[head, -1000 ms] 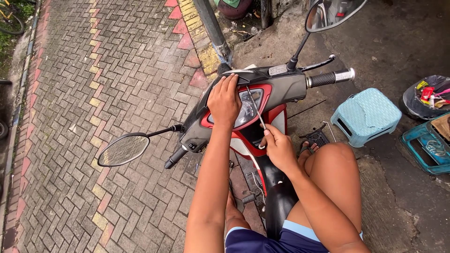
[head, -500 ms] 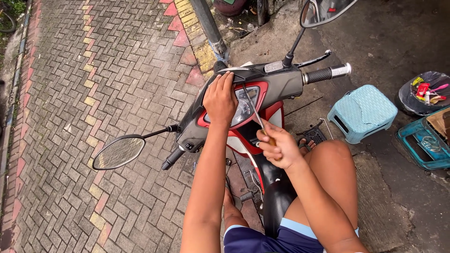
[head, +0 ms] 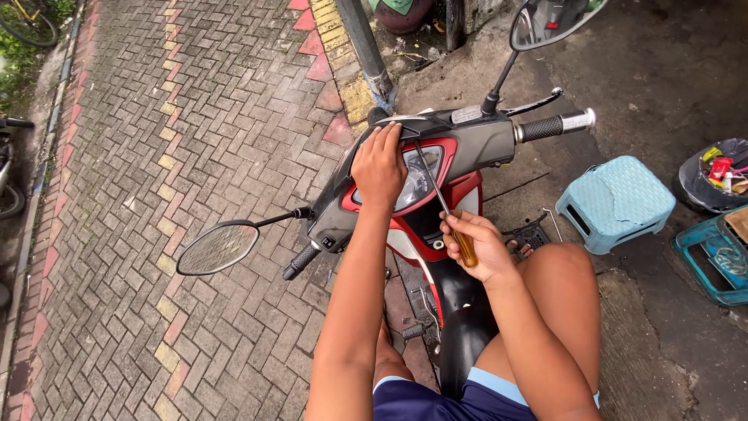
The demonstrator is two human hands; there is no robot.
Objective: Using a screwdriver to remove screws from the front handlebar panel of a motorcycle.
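My right hand (head: 477, 248) is closed around the amber handle of a screwdriver (head: 446, 209), near my bare knee. The thin shaft goes up and away from me, and its tip meets the top edge of the headlight (head: 417, 181), just under the grey cover (head: 467, 140) of the handlebar. My left hand (head: 379, 165) lies flat on the left half of the headlight, fingers together and curled a little over the upper rim; it presses on the lamp but grips nothing.

To do this well, I think I should keep the tip seated exactly where it is, keep the shaft in line with my forearm, and turn or lever slowly, because a slip could scratch the glass or hit my left fingers. The left hand should hold the lamp steady and stay beside the tip, not in front of it.

The scooter (head: 436, 234) is red and grey and stands in front of me, its front turned to me. Its left mirror (head: 216, 248) hangs low over the brick paving (head: 156, 117); the right grip (head: 555, 125) points over the dark concrete (head: 670, 70). On that side stands a light blue stool (head: 619, 201), and further right a teal crate (head: 713, 257) and a dark bin (head: 713, 175) with small coloured things in it. Far ahead a pole (head: 362, 43) rises at the yellow kerb.
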